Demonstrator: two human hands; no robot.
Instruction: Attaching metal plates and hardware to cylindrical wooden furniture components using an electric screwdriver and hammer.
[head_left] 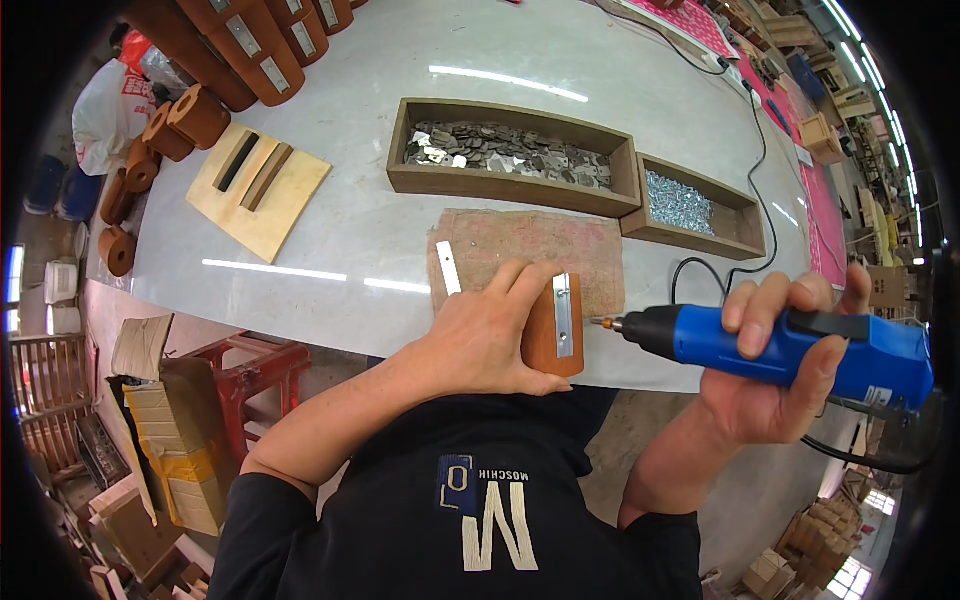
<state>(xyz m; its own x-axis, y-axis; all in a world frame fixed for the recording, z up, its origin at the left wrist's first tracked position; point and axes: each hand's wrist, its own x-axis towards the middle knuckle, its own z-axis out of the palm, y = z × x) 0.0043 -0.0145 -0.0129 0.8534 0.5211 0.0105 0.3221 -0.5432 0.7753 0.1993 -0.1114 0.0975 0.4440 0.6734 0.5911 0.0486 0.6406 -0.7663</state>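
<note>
My left hand point(485, 335) is wrapped around a reddish-brown wooden block point(541, 345), steadying it at the near edge of the table. A narrow silver metal plate point(564, 335) lies along the block's face, with a screw near its far end and a hole lower down. In my right hand point(775, 365) is a blue electric screwdriver point(690, 335), held level. Its bit points left, close beside the plate; whether it touches cannot be made out. Beyond my left hand, a loose metal strip point(447, 267) rests on a worn brown cloth point(520, 235).
A long wooden box point(500, 190) holds flat metal pieces; a smaller box point(690, 237) beside it holds screws. A black cable point(762, 170) crosses the table's right side. At the far left are stacked brown blocks point(270, 75) and a light board point(275, 225) bearing two strips.
</note>
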